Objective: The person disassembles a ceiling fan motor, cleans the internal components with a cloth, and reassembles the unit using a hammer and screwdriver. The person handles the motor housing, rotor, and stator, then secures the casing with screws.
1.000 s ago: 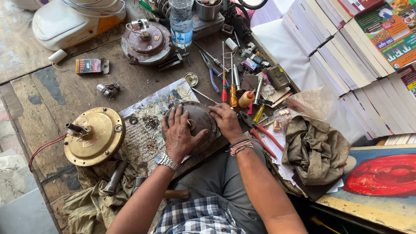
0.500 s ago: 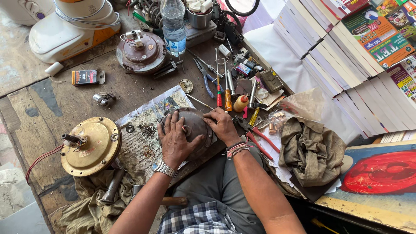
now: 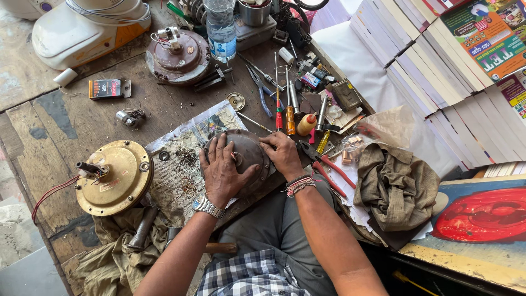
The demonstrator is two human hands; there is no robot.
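Since the earlier frame the left hand (image 3: 222, 171) has slid lower and spread flatter over the dark round motor cover (image 3: 247, 156), while the right hand (image 3: 282, 153) has stayed at the cover's right rim. Both hands press on it with open, spread fingers; neither is clenched around it. The cover lies on a sheet of newspaper (image 3: 181, 164) at the near middle of the wooden table (image 3: 66, 126).

Three round motor parts show in all: this cover, one brass-coloured motor body (image 3: 115, 178) to its left with a red wire, and one brown rusty housing (image 3: 176, 56) farther back. One plastic bottle (image 3: 221, 24) stands behind. Two screwdrivers (image 3: 278, 109) lie side by side right of the cover, one pair of red-handled pliers (image 3: 329, 164) beside the right hand, and one crumpled cloth (image 3: 397, 186) farther right.
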